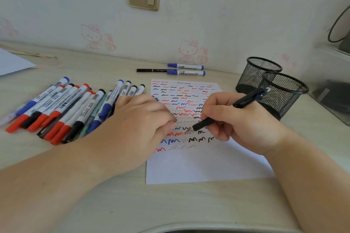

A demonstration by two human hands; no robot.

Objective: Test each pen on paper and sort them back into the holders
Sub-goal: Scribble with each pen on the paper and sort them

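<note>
Black pen (227,113): sat over the paper (198,164), tip touching the lower scribble rows.
Right hand (240,125): its grip was closed, fingers pinching the pen's lower barrel.
Left hand (140,121): rested on the paper's left edge, fingers loosely curled, holding nothing.
Handling: light, stiff, likely smooth; best held low near the tip.
Holders (272,87): two mesh cups right of the paper.
Marker pile (62,109): left of the paper.

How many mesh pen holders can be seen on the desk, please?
2. Both stand at the right of the paper: the far holder nearer the wall, the near holder in front of it, just behind the right hand. No others show.
</note>
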